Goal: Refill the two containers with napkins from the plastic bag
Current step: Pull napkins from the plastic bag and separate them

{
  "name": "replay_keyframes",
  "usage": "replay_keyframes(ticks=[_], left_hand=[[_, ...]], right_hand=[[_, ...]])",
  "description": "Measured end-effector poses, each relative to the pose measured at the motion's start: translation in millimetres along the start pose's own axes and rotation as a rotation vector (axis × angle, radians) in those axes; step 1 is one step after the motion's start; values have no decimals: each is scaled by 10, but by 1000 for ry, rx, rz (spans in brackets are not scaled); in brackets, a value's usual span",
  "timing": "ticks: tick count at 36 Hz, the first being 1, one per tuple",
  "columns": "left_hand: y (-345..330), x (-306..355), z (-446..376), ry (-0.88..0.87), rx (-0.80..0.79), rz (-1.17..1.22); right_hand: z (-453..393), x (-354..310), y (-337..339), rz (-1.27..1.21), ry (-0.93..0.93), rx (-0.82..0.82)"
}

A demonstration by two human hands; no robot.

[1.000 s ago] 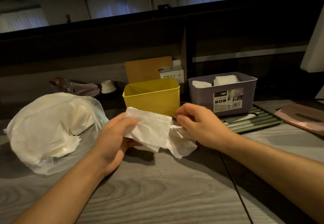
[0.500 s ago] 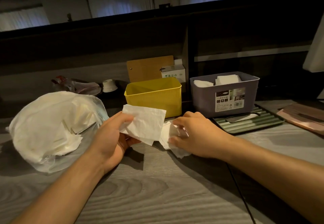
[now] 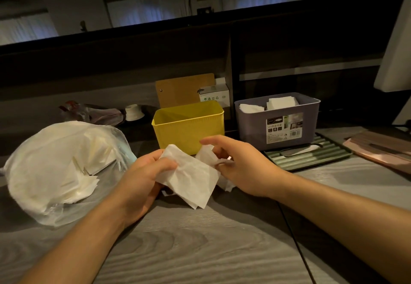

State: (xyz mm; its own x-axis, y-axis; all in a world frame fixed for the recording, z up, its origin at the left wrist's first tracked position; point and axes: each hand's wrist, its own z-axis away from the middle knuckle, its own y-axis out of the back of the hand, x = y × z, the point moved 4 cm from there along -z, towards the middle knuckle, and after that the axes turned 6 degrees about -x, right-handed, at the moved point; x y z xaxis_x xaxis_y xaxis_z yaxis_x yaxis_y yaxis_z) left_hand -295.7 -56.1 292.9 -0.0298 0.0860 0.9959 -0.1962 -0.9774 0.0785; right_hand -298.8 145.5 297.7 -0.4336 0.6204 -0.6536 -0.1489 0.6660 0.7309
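since half a second ago the right hand (image 3: 242,168) has lifted off the crumpled white paper napkin (image 3: 206,157) it was pressing and now hovers over it with fingers loosely spread, only the lower fingers seeming to touch a corner of it (whether it truly pinches that corner i cannot tell). meanwhile the left hand (image 3: 142,179) has turned its flat, folded white paper napkin (image 3: 191,179) so one corner points down toward the grey wood-grain counter (image 3: 200,250), thumb on top and fingers curled beneath, pinching it.

both napkins sit just in front of the yellow rectangular plastic container (image 3: 189,125), which shows no napkins inside from this angle. beside it, to the right, the grey-purple plastic container with a label (image 3: 278,121) already holds some white napkins at its top. the clear plastic bag stuffed with white napkins (image 3: 60,168) lies on the counter to the left, near the left hand.

my reading: the napkins are being sorted or straightened before going in, so the refill is only partly done, with the yellow container probably next.
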Motion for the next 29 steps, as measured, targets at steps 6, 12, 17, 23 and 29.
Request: replay_keyframes(ticks=[6, 12, 17, 23, 29], left_hand=[[-71, 26, 47, -64, -141, -97], [-98, 30, 73, -181, -148, -213], [-126, 28, 69, -227, -130, -266], [-102, 30, 51, -209, -105, -224], [-104, 29, 62, -203, -108, -208]], right_hand=[[11, -58, 28, -78, 63, 55], [14, -75, 4, -55, 114, 93], [1, -111, -6, 1, 160, 112], [3, -64, 24, -32, 145, 110], [22, -48, 41, -53, 156, 116]])
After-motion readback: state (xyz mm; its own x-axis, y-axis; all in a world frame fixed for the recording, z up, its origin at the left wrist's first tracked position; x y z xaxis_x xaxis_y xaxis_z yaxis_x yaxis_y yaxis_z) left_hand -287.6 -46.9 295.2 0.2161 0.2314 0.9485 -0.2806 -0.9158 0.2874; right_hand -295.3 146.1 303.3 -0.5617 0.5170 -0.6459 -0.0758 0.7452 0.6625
